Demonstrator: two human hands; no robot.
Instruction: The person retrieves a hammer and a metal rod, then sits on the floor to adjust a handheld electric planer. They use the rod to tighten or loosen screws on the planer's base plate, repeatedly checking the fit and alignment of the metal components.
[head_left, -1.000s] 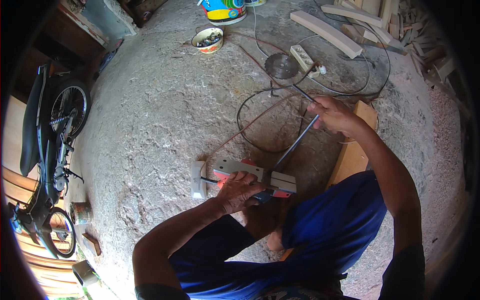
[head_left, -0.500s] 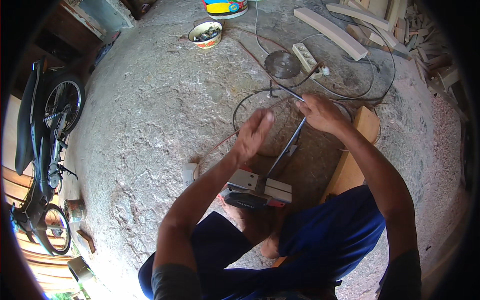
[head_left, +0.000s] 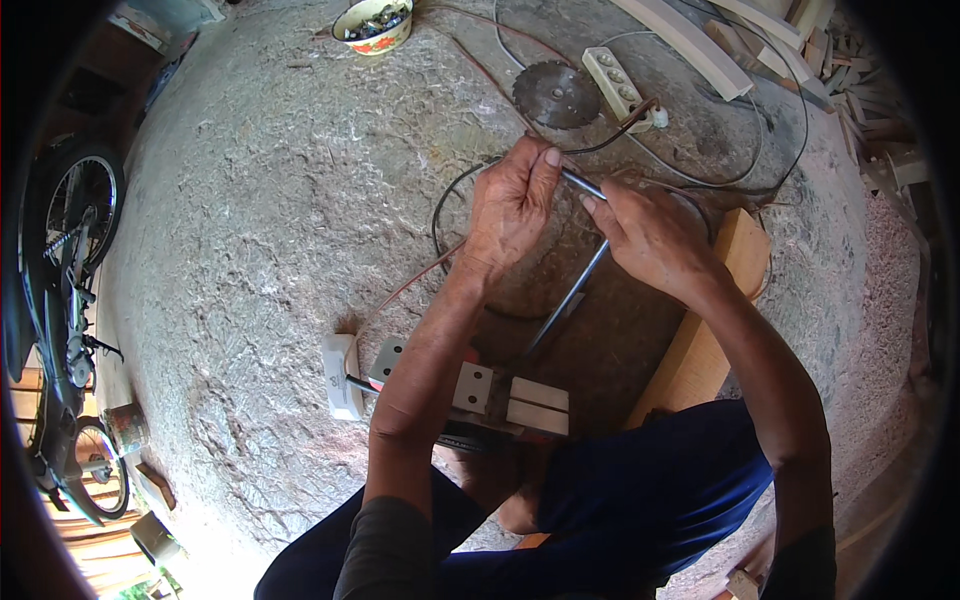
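My left hand (head_left: 512,208) is closed around the upper end of a thin metal rod (head_left: 582,184), its thumb pressed along the top. Just right of it, my right hand (head_left: 655,235) grips the same rod near a sharp bend, which the fingers partly hide. From there the rod's lower length slants down toward a red and grey machine (head_left: 538,402) with pale flat plates, standing by my feet. Whether the lower end touches the machine, I cannot tell. My left forearm covers part of the machine.
A round saw blade (head_left: 557,95) lies beyond my hands, beside a white power strip (head_left: 613,80) and looping cables. Left of the machine is a white box (head_left: 342,376). A wooden plank (head_left: 690,350) lies at right, a bowl of metal parts (head_left: 372,42) far off, a motorcycle (head_left: 78,240) at left.
My left hand has gone from open beside the rod to closed on its upper end. My right hand keeps its grip. The view has shifted, and the white box beside the machine shows more fully.
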